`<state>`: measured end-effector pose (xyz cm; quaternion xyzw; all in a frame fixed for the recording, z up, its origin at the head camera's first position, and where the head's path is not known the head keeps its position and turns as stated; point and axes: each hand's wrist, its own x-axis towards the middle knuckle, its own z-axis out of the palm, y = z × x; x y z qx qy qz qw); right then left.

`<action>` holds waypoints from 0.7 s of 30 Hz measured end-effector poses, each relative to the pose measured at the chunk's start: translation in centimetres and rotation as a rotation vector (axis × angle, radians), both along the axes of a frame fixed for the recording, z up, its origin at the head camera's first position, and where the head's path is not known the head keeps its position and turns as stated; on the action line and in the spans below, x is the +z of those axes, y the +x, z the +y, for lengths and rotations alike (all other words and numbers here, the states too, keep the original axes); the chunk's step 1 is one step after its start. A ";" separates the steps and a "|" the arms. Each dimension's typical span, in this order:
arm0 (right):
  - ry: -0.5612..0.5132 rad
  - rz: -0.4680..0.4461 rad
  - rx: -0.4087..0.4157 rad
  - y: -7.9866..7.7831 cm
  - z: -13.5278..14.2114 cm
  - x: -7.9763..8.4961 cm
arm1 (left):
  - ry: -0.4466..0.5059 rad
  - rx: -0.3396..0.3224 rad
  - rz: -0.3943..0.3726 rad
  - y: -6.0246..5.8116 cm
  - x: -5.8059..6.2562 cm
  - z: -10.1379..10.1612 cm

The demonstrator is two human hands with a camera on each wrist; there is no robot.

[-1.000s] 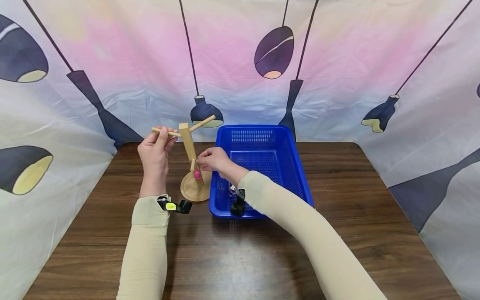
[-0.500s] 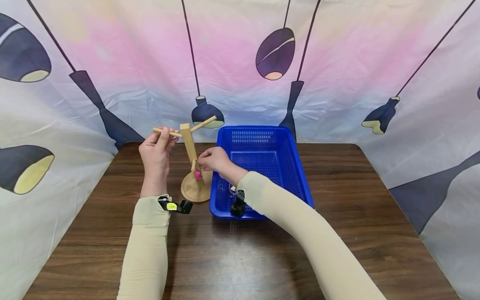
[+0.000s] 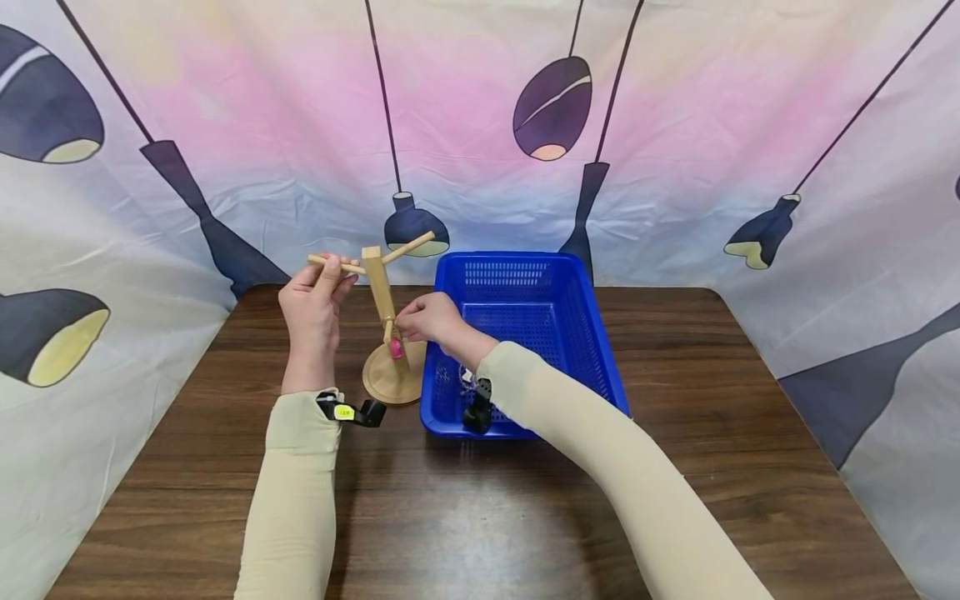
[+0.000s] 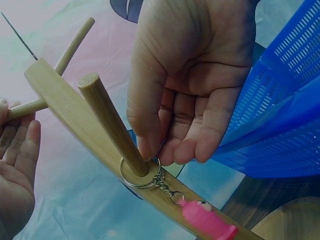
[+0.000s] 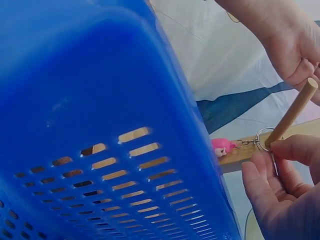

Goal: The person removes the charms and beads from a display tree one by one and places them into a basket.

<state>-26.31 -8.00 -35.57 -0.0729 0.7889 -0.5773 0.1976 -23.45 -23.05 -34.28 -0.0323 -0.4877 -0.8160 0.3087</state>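
A wooden stand [image 3: 379,287] with a round base [image 3: 384,382] rises at the basket's left side, tilted in the head view. My left hand [image 3: 311,308] grips one of its upper pegs between thumb and fingers. Lower down, a split ring [image 4: 141,187] encircles the base of another peg [image 4: 111,122], lying against the post. From that ring a short chain carries a pink figure [image 4: 205,219] with small eyes, making a keychain. My right hand [image 3: 435,321] pinches the ring's edge with thumb and fingertips, as the right wrist view shows.
A blue plastic basket [image 3: 606,358] with slotted walls stands right of the stand, under the right forearm. Small items [image 3: 467,379], partly hidden, lie in its near left corner. Behind the brown wooden table [image 3: 465,517] hangs a printed cloth [image 3: 465,100].
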 end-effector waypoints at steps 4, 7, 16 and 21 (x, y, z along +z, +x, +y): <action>-0.012 -0.003 0.001 0.0 -0.1 0.1 | -0.005 0.003 -0.006 0.0 0.0 0.0; -0.023 -0.006 0.014 0.1 0.0 0.2 | -0.002 0.006 -0.005 0.0 0.0 0.0; -0.061 -0.022 0.022 0.3 0.4 0.5 | 0.016 -0.001 0.003 -0.1 -0.1 0.0; -0.074 -0.044 0.031 0.3 0.5 0.7 | 0.047 -0.007 0.012 -0.2 -0.1 0.0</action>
